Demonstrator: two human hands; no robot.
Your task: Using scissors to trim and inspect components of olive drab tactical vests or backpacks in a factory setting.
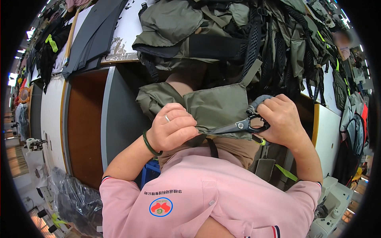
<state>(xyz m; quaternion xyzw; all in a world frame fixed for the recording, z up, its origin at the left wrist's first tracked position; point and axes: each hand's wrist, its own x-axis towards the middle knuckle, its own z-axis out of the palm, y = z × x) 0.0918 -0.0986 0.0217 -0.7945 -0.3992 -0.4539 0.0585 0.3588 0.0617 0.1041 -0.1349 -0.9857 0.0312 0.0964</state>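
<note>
In my right hand is a pair of scissors with dark handles, its fingers wrapped round them. The blades point left along the lower edge of an olive green fabric piece. My left hand, wearing a ring and with a green bangle on the wrist, pinches that edge close to the blade tips. More of the green fabric bunches up to the left, over my lap. An olive strap runs up from the piece's upper right corner.
Ahead, a heap of olive and black bag parts covers the table. Dark flat sheets lie at the far left above open grey shelving. A white sewing machine stands at lower right, and clear plastic wrap at lower left.
</note>
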